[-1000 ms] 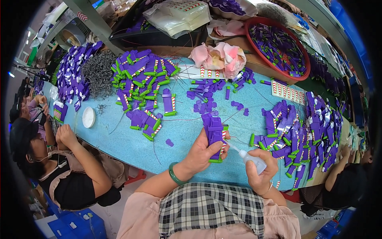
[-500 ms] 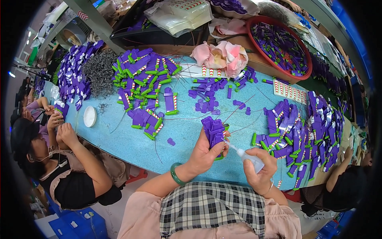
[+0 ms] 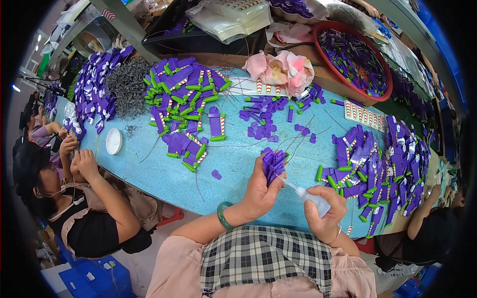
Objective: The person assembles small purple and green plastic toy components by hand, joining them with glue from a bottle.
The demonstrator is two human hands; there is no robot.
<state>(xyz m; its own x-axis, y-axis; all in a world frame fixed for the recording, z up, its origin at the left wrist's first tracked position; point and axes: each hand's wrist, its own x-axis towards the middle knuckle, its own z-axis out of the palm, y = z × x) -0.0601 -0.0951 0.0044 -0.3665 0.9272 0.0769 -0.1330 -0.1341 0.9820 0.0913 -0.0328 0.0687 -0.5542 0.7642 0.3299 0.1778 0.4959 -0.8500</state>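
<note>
My left hand (image 3: 261, 191) is closed round a small bunch of purple plastic pieces (image 3: 273, 165), held up above the blue table. In my right hand (image 3: 325, 213) is a translucent squeeze bottle (image 3: 314, 199) with a long thin nozzle. Its tip points left and meets the bunch near my left thumb; whether it touches cannot be told. On the table beyond my hands lie loose small purple parts (image 3: 262, 131). To the right of the bottle spreads a heap of purple-and-green pieces with red-and-white striped stickers (image 3: 367, 169).
Another purple-and-green heap (image 3: 186, 99) lies left of centre, beside tangled dark wire pieces (image 3: 130, 82) and a white dish (image 3: 114, 141). Crumpled pink tissue (image 3: 283, 72), a sticker sheet (image 3: 364, 115) and a red basin (image 3: 348, 94) are at the back. Co-workers sit on both sides.
My left hand has turned the bunch slightly, so its green ends no longer show. The bottle stays almost where it was, and the view has shifted a little.
</note>
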